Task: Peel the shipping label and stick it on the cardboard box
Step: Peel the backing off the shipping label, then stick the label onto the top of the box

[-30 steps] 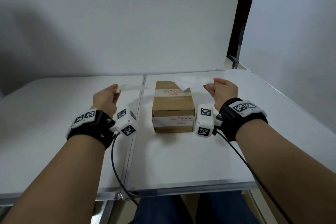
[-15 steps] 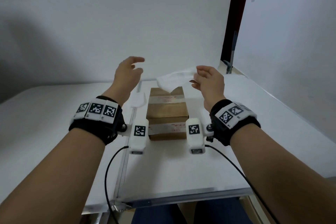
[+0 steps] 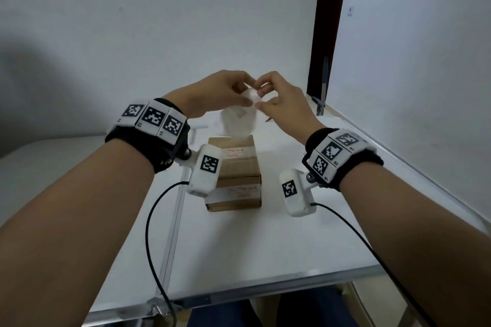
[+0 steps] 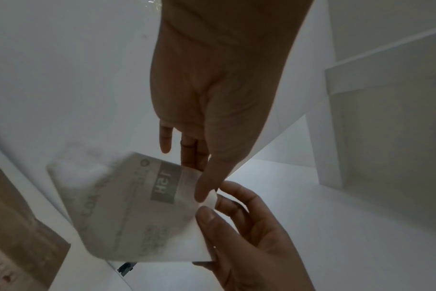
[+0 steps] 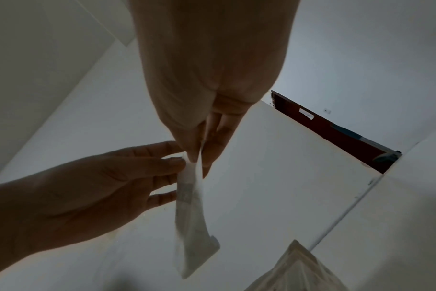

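White walls close in behind the white folding desk (image 3: 265, 247), and on it stands the small brown cardboard box (image 3: 236, 167), taped across its top, straight ahead of me and below my raised hands. Both hands meet in the air above the box's far end, holding the thin white shipping label (image 3: 239, 119) by one upper corner. My left hand (image 3: 212, 93) has thumb and fingers closed on that corner; my right hand (image 3: 281, 103) pinches the same corner from the other side, thumb against fingertips. From the right wrist view the sheet seems to part into two layers at the pinch, so I judge I am working label from backing, though I cannot tell how far they have parted. The sheet hangs down from my grip, long axis roughly vertical, its lower edge near the box top but not clearly touching it. Printing shows through reversed in the left wrist view. The box lies directly under the label, about equally near either hand, so sticking it means bringing it straight down
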Demonstrator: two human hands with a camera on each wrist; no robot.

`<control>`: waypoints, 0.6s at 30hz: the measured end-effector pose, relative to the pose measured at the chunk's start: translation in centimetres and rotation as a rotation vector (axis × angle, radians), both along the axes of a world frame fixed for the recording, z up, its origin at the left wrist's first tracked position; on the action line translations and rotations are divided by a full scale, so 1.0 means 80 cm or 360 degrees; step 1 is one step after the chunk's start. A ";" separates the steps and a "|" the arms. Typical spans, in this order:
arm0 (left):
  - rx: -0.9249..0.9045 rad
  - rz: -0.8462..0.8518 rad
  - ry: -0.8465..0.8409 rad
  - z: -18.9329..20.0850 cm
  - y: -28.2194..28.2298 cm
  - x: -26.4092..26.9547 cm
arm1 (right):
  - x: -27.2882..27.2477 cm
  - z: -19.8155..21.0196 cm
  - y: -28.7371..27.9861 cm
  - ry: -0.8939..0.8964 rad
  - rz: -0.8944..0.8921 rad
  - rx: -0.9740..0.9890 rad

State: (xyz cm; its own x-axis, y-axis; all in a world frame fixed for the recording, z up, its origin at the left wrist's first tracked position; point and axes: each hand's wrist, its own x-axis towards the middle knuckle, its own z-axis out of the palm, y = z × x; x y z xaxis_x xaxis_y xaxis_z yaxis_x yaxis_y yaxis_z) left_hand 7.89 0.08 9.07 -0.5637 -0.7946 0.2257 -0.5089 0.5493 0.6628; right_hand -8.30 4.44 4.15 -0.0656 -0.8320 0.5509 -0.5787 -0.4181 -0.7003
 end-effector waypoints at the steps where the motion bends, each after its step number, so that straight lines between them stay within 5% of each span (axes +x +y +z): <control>1: -0.0001 0.0005 0.0009 0.000 0.000 0.001 | -0.001 0.000 0.000 -0.0015 0.0026 0.0016; 6: 0.0069 0.0076 0.0136 -0.011 -0.004 0.015 | -0.015 -0.009 -0.004 -0.0641 0.0155 0.0244; 13: 0.0014 0.0098 0.0608 -0.035 0.007 0.014 | -0.018 -0.032 -0.002 -0.1245 0.0366 0.1061; 18: -0.0007 -0.0001 0.0565 -0.049 0.016 0.015 | -0.017 -0.032 -0.007 -0.1559 0.0634 0.0996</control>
State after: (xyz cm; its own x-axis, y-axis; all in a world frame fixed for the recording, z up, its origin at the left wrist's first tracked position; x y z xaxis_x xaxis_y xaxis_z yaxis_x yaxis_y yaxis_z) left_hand 9.11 1.39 5.14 -0.4497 -0.7929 0.4111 -0.2472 0.5528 0.7958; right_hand -9.68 3.91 1.57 0.0918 -0.9918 -0.0894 0.3957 0.1187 -0.9107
